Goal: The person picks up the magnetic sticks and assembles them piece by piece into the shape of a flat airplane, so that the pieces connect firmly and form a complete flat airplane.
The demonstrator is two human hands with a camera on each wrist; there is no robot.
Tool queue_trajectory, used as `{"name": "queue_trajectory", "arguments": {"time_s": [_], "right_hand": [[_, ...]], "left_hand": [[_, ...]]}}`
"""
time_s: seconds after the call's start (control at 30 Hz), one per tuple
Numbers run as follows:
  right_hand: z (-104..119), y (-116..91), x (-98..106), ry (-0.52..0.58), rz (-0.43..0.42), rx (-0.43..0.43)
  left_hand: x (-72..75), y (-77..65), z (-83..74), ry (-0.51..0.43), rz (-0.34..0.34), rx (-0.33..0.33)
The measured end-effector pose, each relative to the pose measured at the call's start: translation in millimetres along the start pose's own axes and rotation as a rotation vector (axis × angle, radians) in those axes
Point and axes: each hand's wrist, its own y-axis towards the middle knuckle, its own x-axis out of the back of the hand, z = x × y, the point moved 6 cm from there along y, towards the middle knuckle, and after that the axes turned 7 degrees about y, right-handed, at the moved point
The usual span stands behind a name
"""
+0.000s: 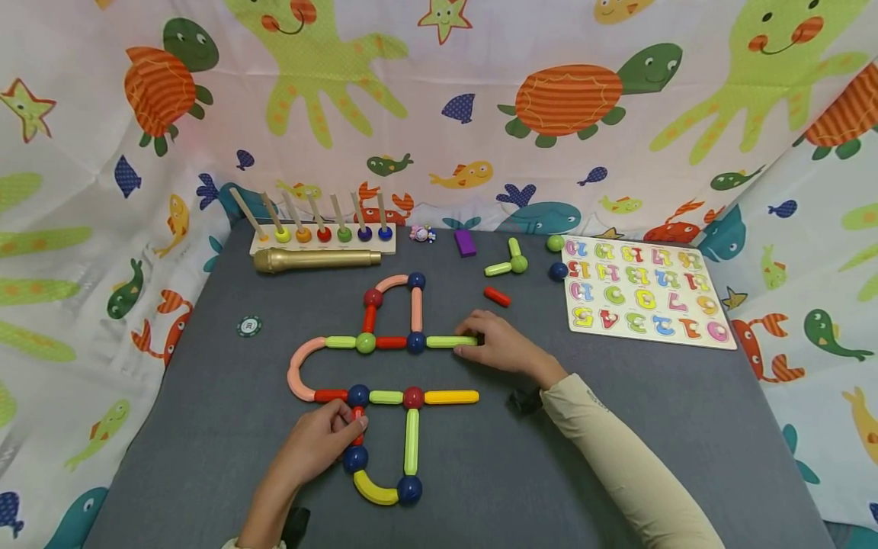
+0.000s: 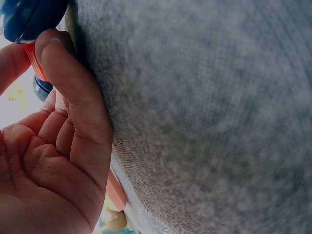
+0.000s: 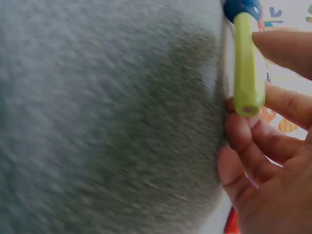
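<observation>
A chain of sticks and balls lies on the grey table. My left hand (image 1: 312,444) pinches a short red stick (image 2: 35,62) between a blue ball (image 1: 358,395) and a lower blue ball (image 1: 355,459). On the other side, my right hand (image 1: 506,345) holds the free end of a light green stick (image 1: 442,341), whose far end meets a blue ball (image 1: 416,342). A yellow stick (image 1: 453,397) reaches right from a red ball (image 1: 414,398). Pink curved piece (image 1: 295,372) joins the upper and lower rows at the left. A yellow curved piece (image 1: 376,489) forms the bottom.
Behind the chain lie a loose red stick (image 1: 497,296), green sticks on a green ball (image 1: 519,264), a purple block (image 1: 465,243) and a gold tube (image 1: 315,260). A peg board (image 1: 264,245) stands at back left, a number board (image 1: 652,339) at right. A chip (image 1: 250,326) lies left.
</observation>
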Motion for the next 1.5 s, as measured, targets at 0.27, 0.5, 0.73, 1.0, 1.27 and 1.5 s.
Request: {"name": "queue_trajectory", "arguments": {"time_s": [0.27, 0.5, 0.73, 1.0, 1.27, 1.5], "right_hand": [[-10.0, -2.1, 24.9, 0.078, -0.052, -0.018], [-26.1, -0.4, 66.9, 0.031, -0.240, -0.086], [-44.8, 11.1, 120.9, -0.109, -0.448, -0.143], [-60.9, 11.0, 145.0, -0.386, -0.567, -0.175], [-81.4, -0.4, 138.8, -0.457, -0.422, -0.351], [-80.7, -13.9, 127.8, -0.281, -0.465, -0.301]], "left_hand": [[0.0, -0.9, 2.5, -0.007, 0.001, 0.014], [-0.2, -0.6, 2.2, -0.015, 0.000, 0.000], [-2.6, 3.1, 4.4, -0.008, 0.005, 0.001], [0.0, 1.7, 3.5, -0.011, -0.002, -0.001], [-0.3, 1.6, 4.3, -0.019, 0.004, -0.006], [-0.3, 1.3, 4.8, -0.012, 0.009, 0.000]]}}
